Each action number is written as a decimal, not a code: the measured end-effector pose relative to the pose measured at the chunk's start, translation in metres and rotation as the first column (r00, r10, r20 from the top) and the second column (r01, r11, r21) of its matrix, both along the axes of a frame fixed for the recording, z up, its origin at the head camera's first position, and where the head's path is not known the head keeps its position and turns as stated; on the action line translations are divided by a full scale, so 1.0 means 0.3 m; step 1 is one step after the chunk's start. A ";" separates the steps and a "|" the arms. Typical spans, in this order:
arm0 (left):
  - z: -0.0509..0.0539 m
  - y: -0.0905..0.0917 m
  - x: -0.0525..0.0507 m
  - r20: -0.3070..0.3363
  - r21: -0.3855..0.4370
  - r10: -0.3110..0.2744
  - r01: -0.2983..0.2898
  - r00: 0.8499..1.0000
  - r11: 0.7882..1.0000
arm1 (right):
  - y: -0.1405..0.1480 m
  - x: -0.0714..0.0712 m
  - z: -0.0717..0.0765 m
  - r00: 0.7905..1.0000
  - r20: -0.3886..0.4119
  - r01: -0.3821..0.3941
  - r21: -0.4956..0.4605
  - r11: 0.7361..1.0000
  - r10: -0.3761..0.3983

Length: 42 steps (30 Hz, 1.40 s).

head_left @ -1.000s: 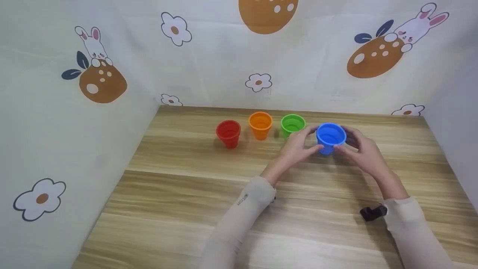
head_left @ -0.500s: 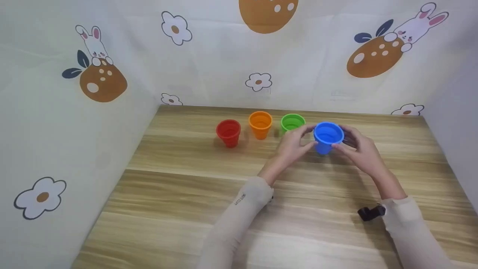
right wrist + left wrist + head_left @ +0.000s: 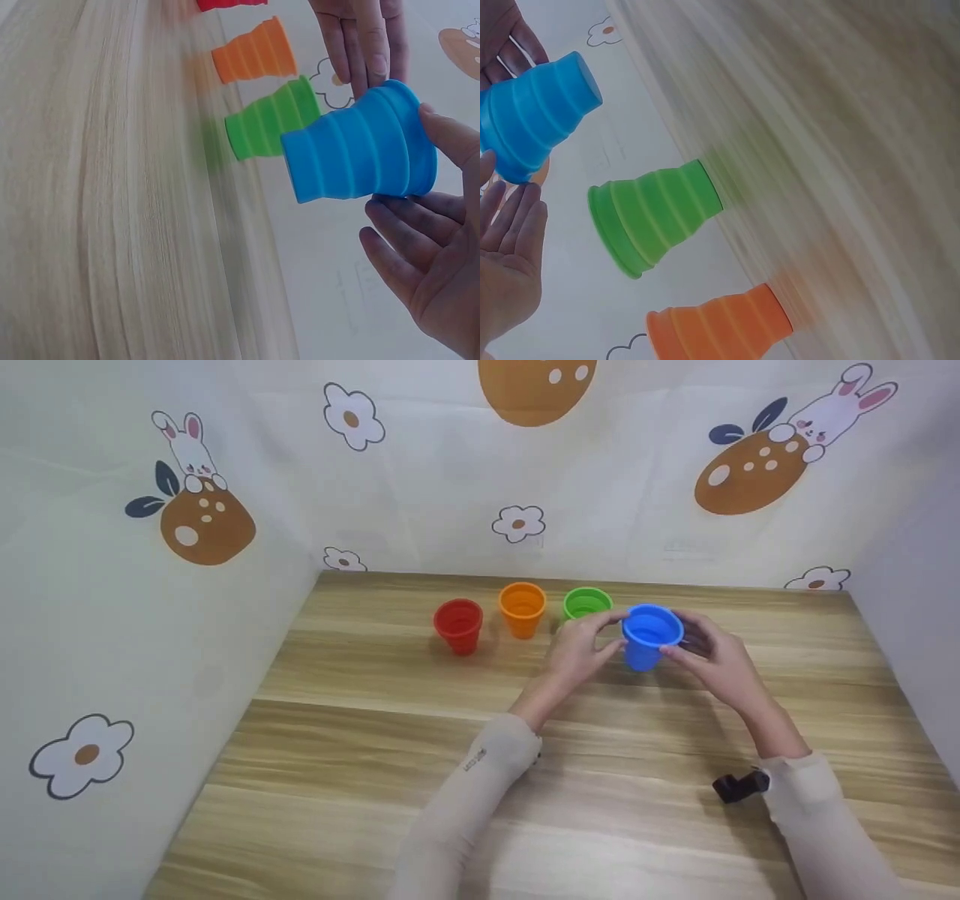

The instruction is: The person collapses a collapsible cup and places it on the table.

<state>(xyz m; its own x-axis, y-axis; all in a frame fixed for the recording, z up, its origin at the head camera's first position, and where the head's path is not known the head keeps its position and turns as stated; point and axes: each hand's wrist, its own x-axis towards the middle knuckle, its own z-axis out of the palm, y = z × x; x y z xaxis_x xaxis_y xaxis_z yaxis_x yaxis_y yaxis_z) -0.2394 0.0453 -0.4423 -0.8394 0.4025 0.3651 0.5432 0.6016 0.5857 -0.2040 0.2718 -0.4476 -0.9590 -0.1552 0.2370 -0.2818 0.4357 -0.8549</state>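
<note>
Both hands hold a blue collapsible cup (image 3: 651, 631) by its upper part, mouth up. In the wrist views its base hangs off the tabletop. My left hand (image 3: 579, 649) has its thumb and fingers at the cup's left side. On the right side, my right hand (image 3: 716, 664) pinches the rim, thumb in front; the right wrist view shows its fingers (image 3: 409, 225) beneath the rim. Just behind the left hand stands a green cup (image 3: 588, 601), partly hidden by it. An orange cup (image 3: 522, 611) and a red cup (image 3: 458, 626) stand upright farther left.
A wood-grain table (image 3: 360, 780) spans the view beneath the hands. Pale cloth walls (image 3: 435, 457) printed with rabbits and flowers rise at the back and both sides. A black wrist-worn device (image 3: 739, 786) juts from the right sleeve.
Both hands have carried the blue cup slightly left, closer to the green one. The red, orange and green cups stay in place.
</note>
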 end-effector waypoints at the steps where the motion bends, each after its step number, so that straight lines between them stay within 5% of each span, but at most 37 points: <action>1: -0.002 -0.003 0.000 -0.017 -0.003 0.003 -0.003 1.000 1.000 | -0.002 0.001 0.000 1.000 0.001 -0.004 -0.006 1.000 0.004; 9: -0.012 -0.027 0.000 -0.142 -0.032 0.010 -0.015 0.990 0.999 | -0.015 0.001 -0.003 0.999 0.018 -0.026 -0.034 0.999 0.026; 20: -0.010 -0.054 0.007 -0.175 -0.069 0.033 -0.046 0.984 0.997 | -0.033 -0.001 -0.015 0.998 0.041 -0.037 -0.055 0.998 0.039; 29: -0.020 -0.083 0.014 -0.203 -0.056 -0.003 -0.009 0.979 0.998 | -0.080 -0.003 -0.027 0.994 0.102 -0.029 -0.125 0.992 0.041; 37: -0.014 -0.125 0.024 -0.329 -0.056 -0.068 0.053 0.942 0.997 | -0.098 0.001 -0.035 0.990 0.119 -0.055 -0.208 0.976 0.081; 42: -0.009 -0.150 0.031 -0.354 -0.053 -0.069 0.053 0.933 0.997 | -0.116 0.004 -0.037 0.990 0.100 -0.076 -0.244 0.967 0.103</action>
